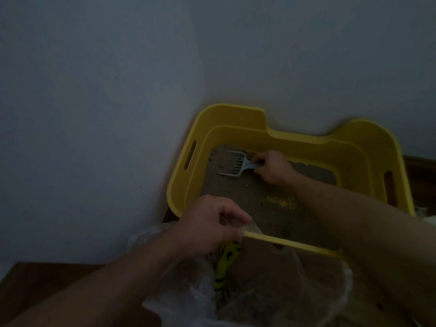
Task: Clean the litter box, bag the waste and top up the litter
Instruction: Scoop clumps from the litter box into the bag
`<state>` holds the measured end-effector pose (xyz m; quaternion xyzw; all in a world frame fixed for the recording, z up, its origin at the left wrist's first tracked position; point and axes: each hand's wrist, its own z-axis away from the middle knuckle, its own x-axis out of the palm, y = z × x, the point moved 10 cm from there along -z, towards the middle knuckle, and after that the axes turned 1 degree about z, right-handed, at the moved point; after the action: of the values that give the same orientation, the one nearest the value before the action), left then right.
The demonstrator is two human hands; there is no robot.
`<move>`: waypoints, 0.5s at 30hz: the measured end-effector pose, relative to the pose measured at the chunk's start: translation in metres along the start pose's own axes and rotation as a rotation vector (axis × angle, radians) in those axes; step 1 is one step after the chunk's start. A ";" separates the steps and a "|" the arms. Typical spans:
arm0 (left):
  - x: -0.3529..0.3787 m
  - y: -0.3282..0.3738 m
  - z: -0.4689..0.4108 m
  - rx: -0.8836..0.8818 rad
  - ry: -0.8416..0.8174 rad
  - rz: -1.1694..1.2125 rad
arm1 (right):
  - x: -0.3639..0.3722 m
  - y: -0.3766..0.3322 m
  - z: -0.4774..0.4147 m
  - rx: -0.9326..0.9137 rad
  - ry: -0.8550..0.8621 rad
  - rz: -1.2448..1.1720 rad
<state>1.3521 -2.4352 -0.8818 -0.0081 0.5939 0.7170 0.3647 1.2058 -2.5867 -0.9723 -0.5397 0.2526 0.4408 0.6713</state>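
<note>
While the dim light blurs fine detail, the yellow plastic litter box [306, 140] sits in the corner against a pale wall [94, 90], its bed of grey-brown litter [254, 204] thin enough in one spot to show yellow specks. The right hand [273, 167] reaches into the box, its grip closed around the handle of a pale slotted plastic scoop [234, 165] whose blade rests on the litter near the far left corner. The left hand [207, 223] pinches the rim of a clear plastic bag [247, 286] at the box's near edge, holding it open.
</note>
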 end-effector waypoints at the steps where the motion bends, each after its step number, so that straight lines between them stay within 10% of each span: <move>1: 0.000 0.000 0.000 -0.002 0.000 -0.002 | 0.000 0.001 0.000 0.005 -0.003 -0.016; 15: -0.003 0.006 -0.003 0.011 0.011 -0.019 | -0.004 0.000 0.007 0.015 0.042 -0.114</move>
<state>1.3495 -2.4390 -0.8762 -0.0157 0.5996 0.7104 0.3681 1.2025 -2.5812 -0.9667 -0.5573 0.2386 0.3884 0.6940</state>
